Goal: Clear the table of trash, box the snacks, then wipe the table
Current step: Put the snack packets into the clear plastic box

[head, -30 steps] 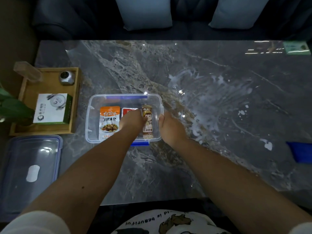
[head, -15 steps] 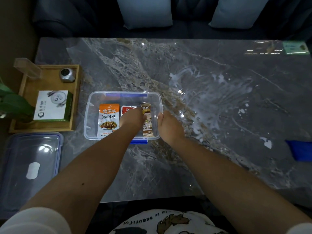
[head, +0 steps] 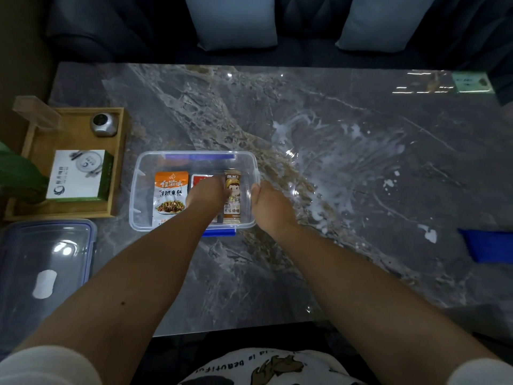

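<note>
A clear plastic box [head: 136, 190] stands on the marble table, left of centre. Inside lie an orange snack packet [head: 170, 195], a red packet [head: 200, 179] and a brown stick packet [head: 233, 202]. My left hand [head: 207, 195] reaches into the box and rests over the red packet, with its fingers curled down and hidden. My right hand [head: 268, 203] grips the box's right wall from outside. The box's lid [head: 41, 262] lies at the near left. A blue cloth [head: 488, 245] lies at the right edge. White spilled liquid [head: 336, 168] is smeared across the table's right half.
A wooden tray [head: 116, 162] at the left holds a white-and-green carton [head: 79, 176] and a small metal ball-shaped object [head: 103, 125]. A green leaf [head: 16, 176] overhangs the tray. A sofa with cushions [head: 233, 20] runs behind the table.
Both hands stay where they were at the box. Only the view has shifted slightly.
</note>
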### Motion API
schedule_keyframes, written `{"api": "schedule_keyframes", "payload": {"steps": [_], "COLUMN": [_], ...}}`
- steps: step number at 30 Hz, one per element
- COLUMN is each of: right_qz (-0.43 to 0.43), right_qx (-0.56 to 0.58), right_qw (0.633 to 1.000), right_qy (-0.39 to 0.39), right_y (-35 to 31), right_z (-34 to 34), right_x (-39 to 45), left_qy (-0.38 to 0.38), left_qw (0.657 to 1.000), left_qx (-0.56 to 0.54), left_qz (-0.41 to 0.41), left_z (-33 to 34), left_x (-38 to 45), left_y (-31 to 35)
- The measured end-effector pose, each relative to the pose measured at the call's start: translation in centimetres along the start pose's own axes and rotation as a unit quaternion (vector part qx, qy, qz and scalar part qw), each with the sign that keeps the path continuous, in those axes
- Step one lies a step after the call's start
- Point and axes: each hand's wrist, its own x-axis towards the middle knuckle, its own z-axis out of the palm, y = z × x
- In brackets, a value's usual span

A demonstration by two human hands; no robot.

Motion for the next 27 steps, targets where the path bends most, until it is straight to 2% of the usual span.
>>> {"api": "schedule_keyframes", "payload": {"steps": [8, 14, 18, 22, 27], "right_qz": [-0.032, -0.089, -0.132, -0.151, -0.14], "right_qx": [0.003, -0.06, -0.115, -0.158, -0.159], "right_qw": [0.999, 0.994, 0.981, 0.97, 0.968], "right_qy": [-0.018, 0.031, 0.081, 0.104, 0.136], "right_y": [0.8, 1.5, 1.9, 3.1, 6.7], "right_z": [-1.6, -4.9, -7.4, -9.0, -10.7], "right_x": [-0.8, -2.3, -3.9, -5.9, -8.7], "left_qy": [0.034, 0.086, 0.169, 0.197, 0.204], "left_qw": [0.999, 0.989, 0.954, 0.924, 0.891], "left_qx": [0.029, 0.06, 0.138, 0.173, 0.196], "left_qz": [0.01, 0.106, 0.204, 0.28, 0.355], "left_z": [-1.8, -4.7, -6.0, -5.8, -4.6], "left_x": [-1.6, -5.3, -7.7, -9.7, -11.5], "left_y": [-0.4, 0.5, 2.1, 4.7, 8.7]}}
